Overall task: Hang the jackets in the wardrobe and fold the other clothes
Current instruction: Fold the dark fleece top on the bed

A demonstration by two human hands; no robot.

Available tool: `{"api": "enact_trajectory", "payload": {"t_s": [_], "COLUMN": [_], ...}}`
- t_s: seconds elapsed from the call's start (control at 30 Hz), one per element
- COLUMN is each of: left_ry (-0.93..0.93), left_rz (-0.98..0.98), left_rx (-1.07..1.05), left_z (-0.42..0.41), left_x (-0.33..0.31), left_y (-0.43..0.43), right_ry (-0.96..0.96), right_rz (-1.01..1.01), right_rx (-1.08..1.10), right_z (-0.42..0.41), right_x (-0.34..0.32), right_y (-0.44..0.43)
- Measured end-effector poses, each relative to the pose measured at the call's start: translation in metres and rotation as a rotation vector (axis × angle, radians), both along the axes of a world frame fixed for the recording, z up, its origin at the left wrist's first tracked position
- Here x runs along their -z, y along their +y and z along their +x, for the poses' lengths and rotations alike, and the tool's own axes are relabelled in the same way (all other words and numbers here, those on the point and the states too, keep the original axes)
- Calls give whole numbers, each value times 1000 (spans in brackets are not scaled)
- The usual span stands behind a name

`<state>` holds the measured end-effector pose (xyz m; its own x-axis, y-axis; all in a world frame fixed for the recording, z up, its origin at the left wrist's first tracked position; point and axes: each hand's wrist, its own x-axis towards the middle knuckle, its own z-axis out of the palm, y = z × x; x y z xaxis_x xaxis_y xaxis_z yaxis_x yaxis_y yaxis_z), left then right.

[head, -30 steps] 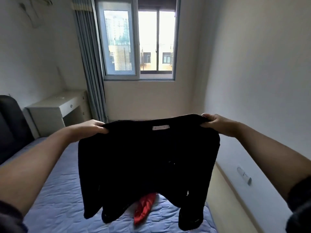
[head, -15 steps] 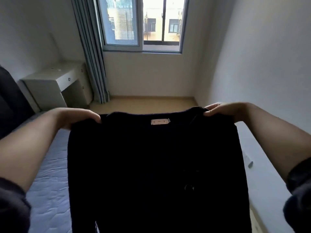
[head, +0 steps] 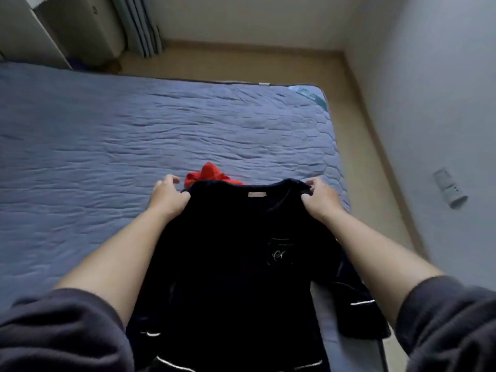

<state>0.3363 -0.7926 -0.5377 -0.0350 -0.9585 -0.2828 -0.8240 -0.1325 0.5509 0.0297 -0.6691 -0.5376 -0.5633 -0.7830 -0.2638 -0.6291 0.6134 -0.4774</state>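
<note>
A black top [head: 230,264] with white trim and a small chest emblem lies spread on the blue quilted bed [head: 107,157], collar away from me. My left hand [head: 167,197] grips its left shoulder. My right hand [head: 319,197] pinches its right shoulder. One sleeve hangs over the bed's right edge. A red garment [head: 208,174] lies on the bed just beyond the collar, partly hidden under the top.
A pale desk [head: 40,30] stands at the far left past the bed. Grey curtains [head: 139,25] hang beside it. A strip of wooden floor [head: 357,116] runs between the bed and the right wall, which carries a wall socket [head: 448,189].
I have lowered the black top from hanging in the air down onto the bed. My head has tipped down, so the window has left the view and the bed fills it.
</note>
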Motion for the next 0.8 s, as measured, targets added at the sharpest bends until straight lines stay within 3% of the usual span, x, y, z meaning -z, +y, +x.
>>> {"api": "enact_trajectory", "payload": {"t_s": [0.17, 0.37, 0.47, 0.67, 0.8], "left_ry": [-93, -131, -210, -350, -262], "left_rz": [387, 673, 680, 450, 567], "left_rx": [56, 0, 19, -94, -205], "left_z": [60, 113, 125, 136, 152], "left_x": [127, 204, 233, 268, 286], "left_y": [121, 226, 246, 262, 268], "right_ry": [-133, -203, -204, -67, -35], "right_rz": [323, 652, 733, 718, 709], "right_rx": [-233, -237, -149, 237, 514], "right_z": [70, 122, 127, 137, 146], "right_x": [131, 203, 225, 266, 283], "right_y": [85, 177, 208, 245, 260]}}
